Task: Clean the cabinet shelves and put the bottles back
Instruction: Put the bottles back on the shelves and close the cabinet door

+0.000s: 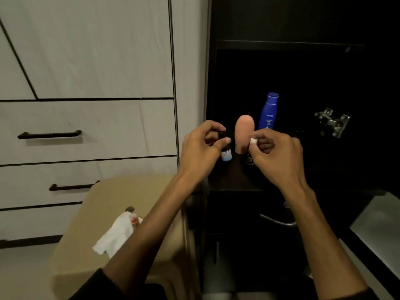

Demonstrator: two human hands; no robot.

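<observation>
While a white cloth [113,233] sat crumpled on the beige stool [91,254] closest to the camera, both hands were up at the dark cabinet shelf [231,180]. The left hand [200,153] had its fingers [226,140] clamped round a small dark bottle [225,151], and the right hand [276,155] pinched a little white wad [252,141] between fingertips. Just behind them stood a peach bottle [243,133], and furthest back a blue Nivea bottle [268,111], both upright.

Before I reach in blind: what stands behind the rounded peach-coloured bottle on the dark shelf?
A tall blue lotion bottle stands behind the rounded peach-coloured bottle, slightly right. The shelf's back is too dark to see.
</observation>
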